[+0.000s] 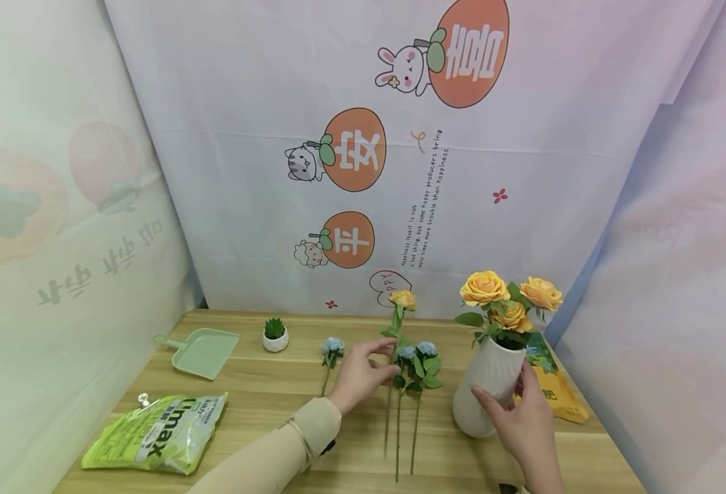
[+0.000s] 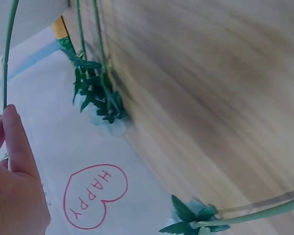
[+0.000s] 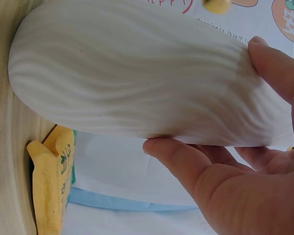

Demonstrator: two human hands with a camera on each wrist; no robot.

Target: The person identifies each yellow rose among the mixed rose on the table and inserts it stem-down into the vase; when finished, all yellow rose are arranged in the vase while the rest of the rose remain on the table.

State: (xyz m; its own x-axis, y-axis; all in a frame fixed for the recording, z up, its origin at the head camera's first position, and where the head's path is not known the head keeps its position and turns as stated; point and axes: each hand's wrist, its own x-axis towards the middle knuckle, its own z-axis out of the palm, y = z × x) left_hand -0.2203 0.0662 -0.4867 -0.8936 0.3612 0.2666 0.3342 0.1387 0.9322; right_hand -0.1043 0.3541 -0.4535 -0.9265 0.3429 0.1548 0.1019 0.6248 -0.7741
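My left hand [image 1: 363, 374] pinches the green stem [image 2: 6, 73] of a yellow artificial rose [image 1: 403, 300], held upright with the bloom above the fingers. Two blue artificial roses [image 1: 426, 348] lie on the table just right of that hand, and a third blue rose [image 1: 333, 345] lies to its left. A white ribbed vase [image 1: 489, 387] stands slightly tilted at the right, gripped around its side by my right hand [image 1: 526, 418]. Three yellow roses [image 1: 485, 288] with green leaves fill the vase's mouth. Their lower stems are hidden inside it.
Behind the vase lies a yellow and green packet [image 1: 560, 394]. A small potted succulent [image 1: 274, 335], a light green dustpan [image 1: 205, 353] and a green Umax bag [image 1: 159, 433] occupy the left side of the wooden table [image 1: 246, 391]. Printed white cloth [image 1: 246, 206] hangs around it.
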